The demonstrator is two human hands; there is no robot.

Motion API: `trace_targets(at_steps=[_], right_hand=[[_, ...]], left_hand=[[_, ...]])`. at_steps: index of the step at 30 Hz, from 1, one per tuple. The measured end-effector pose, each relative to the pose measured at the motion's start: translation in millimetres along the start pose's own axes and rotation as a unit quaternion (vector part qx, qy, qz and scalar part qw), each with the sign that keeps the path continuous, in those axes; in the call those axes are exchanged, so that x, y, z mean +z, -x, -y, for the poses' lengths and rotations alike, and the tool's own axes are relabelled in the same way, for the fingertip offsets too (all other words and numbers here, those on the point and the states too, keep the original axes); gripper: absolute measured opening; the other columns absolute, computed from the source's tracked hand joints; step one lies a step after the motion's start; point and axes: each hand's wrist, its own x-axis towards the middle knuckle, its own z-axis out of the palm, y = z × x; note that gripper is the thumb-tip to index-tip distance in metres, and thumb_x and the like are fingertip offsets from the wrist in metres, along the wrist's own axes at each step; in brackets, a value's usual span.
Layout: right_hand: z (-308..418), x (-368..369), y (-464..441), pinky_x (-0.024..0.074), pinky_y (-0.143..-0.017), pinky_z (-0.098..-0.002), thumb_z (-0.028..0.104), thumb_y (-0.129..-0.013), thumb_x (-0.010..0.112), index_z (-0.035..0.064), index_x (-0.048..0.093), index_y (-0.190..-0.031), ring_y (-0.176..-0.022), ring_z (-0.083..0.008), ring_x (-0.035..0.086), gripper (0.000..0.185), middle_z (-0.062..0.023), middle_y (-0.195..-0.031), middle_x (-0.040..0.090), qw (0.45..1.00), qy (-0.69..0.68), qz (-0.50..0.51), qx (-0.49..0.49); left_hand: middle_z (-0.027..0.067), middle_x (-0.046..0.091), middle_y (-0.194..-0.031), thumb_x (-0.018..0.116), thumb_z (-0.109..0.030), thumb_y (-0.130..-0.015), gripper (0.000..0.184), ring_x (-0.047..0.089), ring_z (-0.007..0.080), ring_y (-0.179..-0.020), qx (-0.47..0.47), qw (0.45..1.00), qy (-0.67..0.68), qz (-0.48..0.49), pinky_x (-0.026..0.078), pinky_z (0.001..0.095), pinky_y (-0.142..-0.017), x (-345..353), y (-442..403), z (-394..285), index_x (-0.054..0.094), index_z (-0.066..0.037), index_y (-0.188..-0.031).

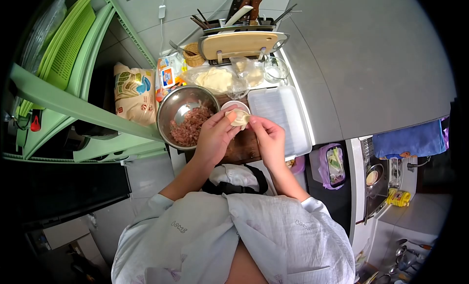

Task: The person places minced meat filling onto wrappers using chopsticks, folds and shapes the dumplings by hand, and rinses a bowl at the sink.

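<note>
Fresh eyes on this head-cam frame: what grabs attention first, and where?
Probably the pale dough piece near the middle, held between the left hand and the right hand. Next, the steel bowl with pinkish minced meat, just left of the hands. Then the bright green rack filling the upper left.
</note>
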Motion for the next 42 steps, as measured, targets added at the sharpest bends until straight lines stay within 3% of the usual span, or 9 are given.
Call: trace_targets(at_steps=[2, 8, 10, 14, 17, 29, 36, 42], right_hand=[[-7.2, -3.5, -1.5, 0.046, -0.074, -0.0202, 0.01, -0.09, 0.064, -0.0047, 0.068, -0.101, -0.079, -0.0071, 0.059, 0.019, -0.0042, -0.087, 0.068, 1.0, 0.005, 0.012, 0.014], [-14.7, -2.3, -3.1, 0.041, -0.061, -0.0166, 0.011, -0.089, 0.067, -0.0033, 0.069, -0.093, -0.068, -0.002, 0.054, 0.015, 0.0003, -0.078, 0.066, 1.0, -0.022, -0.002, 0.009], [-18.1, -3.1, -2.0, 0.0433, -0.065, -0.0179, 0.01, -0.09, 0.065, -0.0031, 0.069, -0.094, -0.071, -0.0041, 0.056, 0.014, -0.0015, -0.081, 0.067, 1.0, -0.005, -0.004, 0.006], [-25.1, -6.9, -4.1, 0.0454, -0.069, -0.0192, 0.009, -0.09, 0.064, -0.0037, 0.069, -0.097, -0.074, -0.0059, 0.058, 0.015, -0.0028, -0.083, 0.067, 1.0, 0.003, -0.001, 0.015], [-19.0, -12.7, -7.3, 0.041, -0.062, -0.016, 0.009, -0.089, 0.065, -0.0042, 0.069, -0.096, -0.069, -0.0023, 0.054, 0.016, 0.0001, -0.08, 0.066, 0.999, -0.021, 0.022, 0.014], [-28.2, -23.8, -12.8, 0.0408, -0.06, -0.0169, 0.006, -0.086, 0.067, -0.0054, 0.069, -0.092, -0.065, -0.0015, 0.052, 0.013, 0.0004, -0.075, 0.065, 0.999, 0.035, -0.02, 0.004], [-18.8, -62.1, -51.5, 0.0445, -0.059, -0.0211, 0.01, -0.082, 0.07, -0.0049, 0.07, -0.086, -0.063, -0.0047, 0.056, 0.016, -0.0028, -0.071, 0.067, 0.984, 0.168, -0.052, -0.001], [-93.5, -105.9, -142.0, 0.049, -0.061, -0.0289, 0.021, -0.075, 0.074, -0.0026, 0.071, -0.08, -0.063, -0.0142, 0.063, 0.024, -0.0101, -0.066, 0.067, 0.932, 0.346, -0.104, -0.008]], left_hand=[[0.0137, 0.059, -0.119, 0.055, -0.011, -0.095, 0.036, 0.059, 0.0196, -0.11, 0.001, 1.0, -0.007, -0.001, 0.048, 0.032, -0.096, -0.6, 0.0, 0.9, 0.05, 0.005, -0.127], [0.0128, 0.06, -0.117, 0.056, -0.011, -0.094, 0.036, 0.06, 0.0186, -0.107, -0.023, 0.999, -0.035, 0.006, 0.049, 0.0308, -0.094, 2.3, 0.7, -0.1, 0.05, 0.005, -0.126], [0.0126, 0.06, -0.117, 0.056, -0.011, -0.094, 0.036, 0.06, 0.0184, -0.107, -0.036, 0.999, -0.029, 0.002, 0.049, 0.0308, -0.093, 2.1, 0.6, 1.1, 0.05, 0.005, -0.126], [0.0134, 0.06, -0.118, 0.055, -0.012, -0.095, 0.035, 0.06, 0.0195, -0.108, -0.045, 0.999, -0.013, -0.002, 0.048, 0.0323, -0.095, -1.1, -1.7, 4.2, 0.051, 0.006, -0.124], [0.0147, 0.059, -0.12, 0.054, -0.013, -0.095, 0.036, 0.058, 0.0208, -0.111, -0.059, 0.998, 0.01, 0.001, 0.047, 0.0336, -0.096, -4.0, -3.2, 3.8, 0.049, 0.007, -0.125], [0.0169, 0.053, -0.127, 0.049, -0.017, -0.098, 0.041, 0.053, 0.0239, -0.12, -0.071, 0.997, -0.007, 0.01, 0.042, 0.0373, -0.103, -1.2, -9.6, 12.7, 0.043, 0.009, -0.129], [0.0202, 0.044, -0.138, 0.052, -0.021, -0.095, 0.057, 0.045, 0.0312, -0.128, -0.105, 0.994, -0.04, -0.005, 0.034, 0.0437, -0.108, -10.6, -13.5, 17.7, 0.03, 0.008, -0.14], [0.022, 0.044, -0.138, 0.049, -0.024, -0.095, 0.055, 0.046, 0.0326, -0.127, -0.065, 0.996, -0.064, 0.015, 0.035, 0.043, -0.108, -6.5, 1.4, -11.2, 0.034, 0.008, -0.138]])
